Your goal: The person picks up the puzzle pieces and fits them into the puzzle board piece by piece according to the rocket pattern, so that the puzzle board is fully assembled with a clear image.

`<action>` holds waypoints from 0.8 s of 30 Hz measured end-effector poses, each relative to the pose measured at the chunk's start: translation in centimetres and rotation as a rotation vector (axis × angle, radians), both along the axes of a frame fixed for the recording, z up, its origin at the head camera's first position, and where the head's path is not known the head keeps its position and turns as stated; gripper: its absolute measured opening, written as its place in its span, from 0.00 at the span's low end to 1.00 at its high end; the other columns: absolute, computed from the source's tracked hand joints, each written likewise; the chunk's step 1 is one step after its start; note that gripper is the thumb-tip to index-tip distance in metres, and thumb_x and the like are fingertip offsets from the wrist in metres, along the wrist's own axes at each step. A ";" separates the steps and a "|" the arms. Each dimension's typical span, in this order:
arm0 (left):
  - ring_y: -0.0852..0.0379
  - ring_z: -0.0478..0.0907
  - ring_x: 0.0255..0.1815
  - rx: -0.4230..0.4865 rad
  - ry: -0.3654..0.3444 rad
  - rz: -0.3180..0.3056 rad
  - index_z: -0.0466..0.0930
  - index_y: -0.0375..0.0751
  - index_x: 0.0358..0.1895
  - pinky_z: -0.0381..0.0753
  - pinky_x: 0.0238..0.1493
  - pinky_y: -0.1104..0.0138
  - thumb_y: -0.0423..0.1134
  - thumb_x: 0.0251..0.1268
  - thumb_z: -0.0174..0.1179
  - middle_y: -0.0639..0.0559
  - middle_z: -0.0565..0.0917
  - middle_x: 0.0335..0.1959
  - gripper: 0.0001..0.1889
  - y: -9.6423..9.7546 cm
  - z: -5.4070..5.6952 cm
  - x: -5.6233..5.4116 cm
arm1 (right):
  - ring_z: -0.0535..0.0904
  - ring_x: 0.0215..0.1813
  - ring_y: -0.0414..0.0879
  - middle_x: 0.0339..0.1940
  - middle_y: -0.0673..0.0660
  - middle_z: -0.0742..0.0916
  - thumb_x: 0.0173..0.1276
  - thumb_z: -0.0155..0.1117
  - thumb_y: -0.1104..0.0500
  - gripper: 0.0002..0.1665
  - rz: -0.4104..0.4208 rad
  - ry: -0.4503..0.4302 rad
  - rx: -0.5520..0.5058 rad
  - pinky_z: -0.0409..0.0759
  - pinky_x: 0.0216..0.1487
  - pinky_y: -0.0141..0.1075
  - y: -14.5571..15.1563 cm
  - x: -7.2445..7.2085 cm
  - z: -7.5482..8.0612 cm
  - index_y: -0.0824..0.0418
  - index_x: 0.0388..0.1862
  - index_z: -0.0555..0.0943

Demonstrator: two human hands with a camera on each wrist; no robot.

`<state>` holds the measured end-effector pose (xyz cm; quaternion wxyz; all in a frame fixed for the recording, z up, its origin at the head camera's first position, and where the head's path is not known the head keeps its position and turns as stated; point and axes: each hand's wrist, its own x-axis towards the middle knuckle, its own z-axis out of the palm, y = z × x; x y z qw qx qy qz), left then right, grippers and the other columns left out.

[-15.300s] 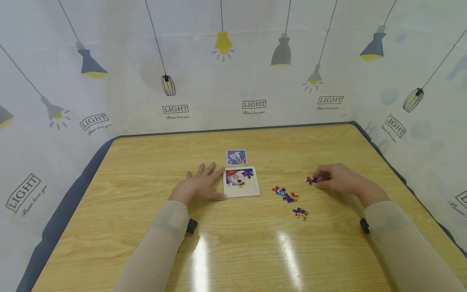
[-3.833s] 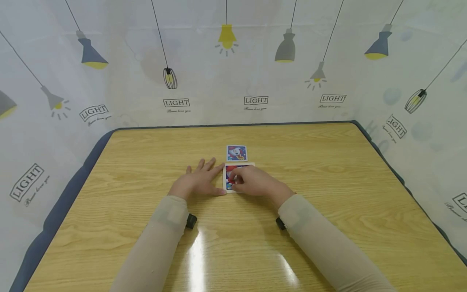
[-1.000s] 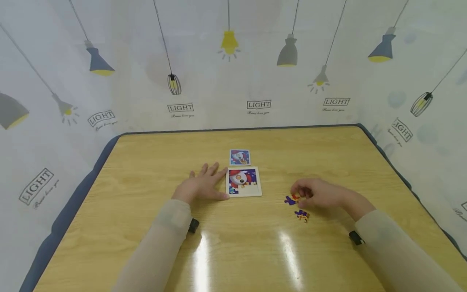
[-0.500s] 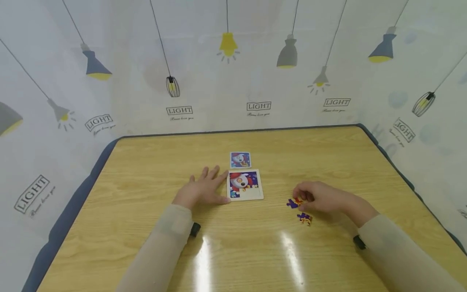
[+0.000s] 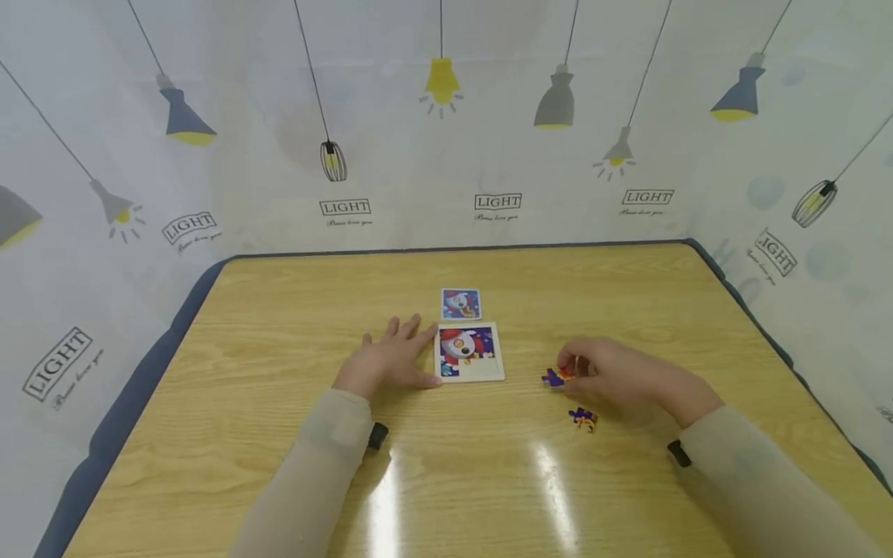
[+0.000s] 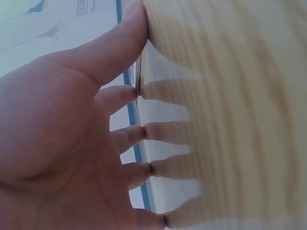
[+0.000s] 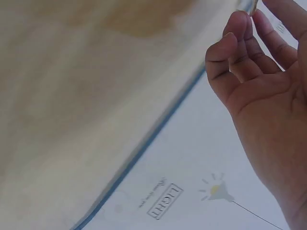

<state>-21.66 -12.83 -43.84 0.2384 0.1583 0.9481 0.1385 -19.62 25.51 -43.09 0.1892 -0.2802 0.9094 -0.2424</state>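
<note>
A square puzzle tray [image 5: 484,371] lies mid-table, its top row and left side filled with a cartoon figure in red, white and purple. Bare tray shows at its lower right. My left hand [image 5: 391,359] rests flat with spread fingers, index finger and thumb at the tray's left edge. To the right, my right hand [image 5: 617,373] pinches a purple-and-orange puzzle piece [image 5: 553,378] between thumb and fingers; they cover part of it. In the right wrist view only an edge of this puzzle piece [image 7: 253,6] shows at the fingertips. Another purple-and-yellow puzzle piece [image 5: 583,419] lies nearer to me.
A small picture card [image 5: 461,304] with the same figure lies just beyond the tray. The wooden table [image 5: 314,294] has a dark blue edge, and a white curtain [image 5: 391,116] printed with lamps stands behind it and along both sides.
Since 15.3 s ago, more pieces sit in the tray and fewer lie on the table. Over the last half second my right hand has drawn its piece slightly up and left; my left hand stays put.
</note>
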 end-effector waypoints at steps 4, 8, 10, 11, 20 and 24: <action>0.34 0.29 0.90 0.011 -0.001 0.017 0.44 0.61 0.89 0.33 0.81 0.24 0.66 0.69 0.66 0.47 0.36 0.91 0.53 0.0 -0.1 0.2 | 0.80 0.43 0.41 0.46 0.49 0.87 0.75 0.72 0.54 0.13 0.010 0.061 -0.045 0.83 0.41 0.34 -2.4 -0.6 1.4 0.55 0.54 0.83; 0.35 0.29 0.91 0.019 -0.003 0.025 0.44 0.63 0.89 0.33 0.82 0.25 0.67 0.69 0.65 0.49 0.36 0.91 0.53 0.0 -0.2 0.1 | 0.80 0.43 0.43 0.45 0.48 0.88 0.75 0.72 0.54 0.13 0.017 0.082 -0.101 0.83 0.42 0.36 -5.5 -1.1 3.1 0.53 0.56 0.84; 0.35 0.29 0.91 0.019 -0.008 0.020 0.43 0.64 0.89 0.33 0.82 0.25 0.67 0.69 0.65 0.49 0.36 0.91 0.53 -0.1 -0.3 0.0 | 0.81 0.43 0.43 0.45 0.47 0.88 0.76 0.72 0.53 0.14 0.020 0.082 -0.118 0.83 0.42 0.37 -7.0 -1.2 3.6 0.53 0.57 0.84; 0.35 0.29 0.91 0.017 -0.011 0.018 0.43 0.64 0.89 0.33 0.82 0.25 0.68 0.69 0.65 0.49 0.36 0.91 0.53 -0.1 -0.3 0.0 | 0.81 0.43 0.43 0.44 0.47 0.88 0.76 0.72 0.53 0.14 0.023 0.083 -0.124 0.84 0.43 0.38 -7.8 -1.4 3.8 0.53 0.57 0.84; 0.35 0.29 0.91 -0.001 -0.034 0.018 0.43 0.64 0.89 0.35 0.82 0.24 0.67 0.70 0.63 0.49 0.36 0.92 0.52 -0.3 0.2 -0.2 | 0.83 0.47 0.45 0.46 0.52 0.88 0.74 0.73 0.58 0.13 0.030 0.064 -0.135 0.85 0.49 0.40 -12.4 -2.4 2.6 0.59 0.54 0.84; 0.34 0.29 0.91 0.002 -0.042 0.014 0.43 0.62 0.89 0.35 0.82 0.24 0.66 0.71 0.64 0.48 0.36 0.92 0.52 -0.4 0.2 -0.2 | 0.81 0.43 0.44 0.45 0.52 0.88 0.74 0.73 0.57 0.14 0.011 0.031 -0.053 0.83 0.47 0.38 -13.0 -2.5 1.2 0.60 0.54 0.85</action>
